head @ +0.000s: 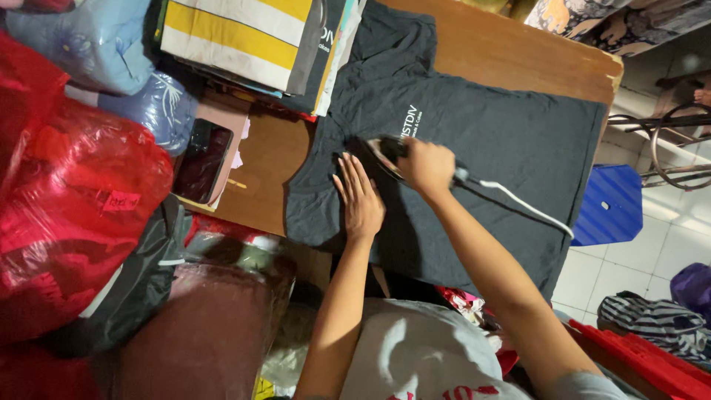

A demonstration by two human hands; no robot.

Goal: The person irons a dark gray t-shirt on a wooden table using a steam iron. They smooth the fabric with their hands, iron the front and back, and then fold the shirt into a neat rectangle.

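At frame centre I see my right hand [427,166] clamped around an iron [390,150], mostly hidden under it, on a soft dark T-shirt [503,141] spread over the wooden table [511,52]. My left hand [360,198] lies flat just beside, fingers slightly apart. At left, glossy red plastic bags [67,200] bear a small pink label; folded striped cloth [237,37] sits upper left.

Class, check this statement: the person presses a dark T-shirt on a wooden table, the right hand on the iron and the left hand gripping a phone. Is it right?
Not quite. In the head view the left hand lies flat on the dark T-shirt, not gripping a phone. The right hand holds the iron on the wooden table.
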